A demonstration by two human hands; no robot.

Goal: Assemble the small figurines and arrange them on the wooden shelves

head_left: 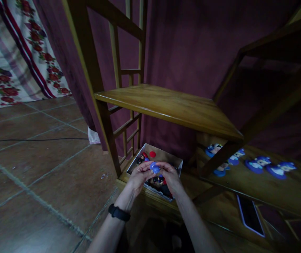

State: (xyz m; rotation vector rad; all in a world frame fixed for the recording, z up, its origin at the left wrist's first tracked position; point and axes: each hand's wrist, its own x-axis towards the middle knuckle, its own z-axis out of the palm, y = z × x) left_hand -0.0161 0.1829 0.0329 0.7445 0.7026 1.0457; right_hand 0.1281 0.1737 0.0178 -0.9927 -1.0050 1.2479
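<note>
Under the wooden shelf (pixel 163 102), my left hand (pixel 139 175) and right hand (pixel 170 175) pinch 1 blue toy (pixel 155 168) between them, over the box (pixel 167 156), neither hand nearer.

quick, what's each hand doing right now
Left hand: closed, holding a small blue object above the open box.
Right hand: closed, holding the same object.

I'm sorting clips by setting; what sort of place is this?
Probably a room in a home, judging by the brown wooden shelf unit, the dark purple cloth curtain and the white fabric printed with red flowers.
</note>
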